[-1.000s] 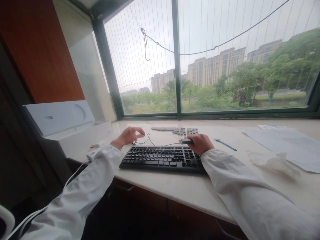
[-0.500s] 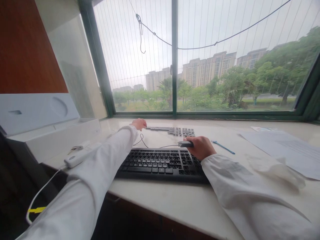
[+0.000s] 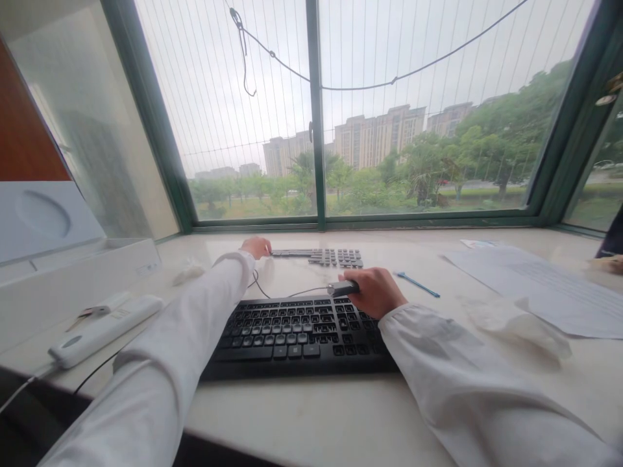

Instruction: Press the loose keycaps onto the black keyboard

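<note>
Now we see our left hand (image 3: 256, 246) stretched to the ledge's far edge, fingers curled at the left end of the key strip (image 3: 318, 256), though we cannot tell if they grip it. That strip runs lengthwise along the window, beyond the keyboard (image 3: 296, 334). Our right hand (image 3: 372, 292), well apart, is clamped on a small dark device (image 3: 342, 288) at the keyboard's far right corner.

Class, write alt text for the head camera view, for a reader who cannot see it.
A person in white sleeves reaches the left hand to a flat grey keypad by the window, while the right hand grips a small dark device above a black keyboard. Papers and a blue pen lie to the right.
</note>
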`<state>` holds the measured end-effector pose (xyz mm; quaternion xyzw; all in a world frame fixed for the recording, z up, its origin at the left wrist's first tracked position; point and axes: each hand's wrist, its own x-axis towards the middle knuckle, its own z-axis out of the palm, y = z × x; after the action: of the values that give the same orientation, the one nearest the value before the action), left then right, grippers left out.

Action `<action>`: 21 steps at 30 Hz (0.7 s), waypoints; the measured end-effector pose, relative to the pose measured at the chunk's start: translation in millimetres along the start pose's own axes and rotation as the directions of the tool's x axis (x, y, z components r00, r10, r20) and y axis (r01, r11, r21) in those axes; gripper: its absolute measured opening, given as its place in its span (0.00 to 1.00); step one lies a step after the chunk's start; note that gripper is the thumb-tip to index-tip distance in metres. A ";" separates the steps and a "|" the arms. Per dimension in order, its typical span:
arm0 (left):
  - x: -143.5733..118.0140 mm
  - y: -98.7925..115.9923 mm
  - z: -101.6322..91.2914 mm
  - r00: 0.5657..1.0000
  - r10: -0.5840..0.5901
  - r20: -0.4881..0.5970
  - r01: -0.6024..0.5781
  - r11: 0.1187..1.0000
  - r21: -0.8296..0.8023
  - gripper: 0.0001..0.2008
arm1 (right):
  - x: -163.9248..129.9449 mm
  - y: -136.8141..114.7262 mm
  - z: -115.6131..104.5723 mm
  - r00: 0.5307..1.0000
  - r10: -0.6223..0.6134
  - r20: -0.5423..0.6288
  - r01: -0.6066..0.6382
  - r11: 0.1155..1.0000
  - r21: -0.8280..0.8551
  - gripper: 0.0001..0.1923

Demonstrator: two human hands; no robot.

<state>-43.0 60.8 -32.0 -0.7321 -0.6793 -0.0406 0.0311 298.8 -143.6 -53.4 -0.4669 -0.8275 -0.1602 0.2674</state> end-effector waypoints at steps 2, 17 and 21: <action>2.9 0.1 2.3 1.000 0.000 -0.002 0.000 1.000 0.015 0.09 | -0.1 0.1 0.5 1.000 0.005 -0.001 -0.005 1.000 0.002 0.18; 5.7 3.5 8.3 0.999 -0.003 -0.050 0.005 0.999 0.034 0.15 | 0.2 -2.0 -2.6 1.000 0.012 -0.002 -0.012 1.000 0.013 0.18; 0.3 5.1 1.1 0.999 -0.017 -0.049 0.019 1.000 0.023 0.14 | 0.2 -0.4 -1.1 1.000 0.012 0.013 -0.012 1.000 0.004 0.16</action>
<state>-37.9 60.9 -33.0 -0.7243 -0.6853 -0.0508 0.0562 298.7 -144.2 -52.4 -0.4723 -0.8268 -0.1541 0.2637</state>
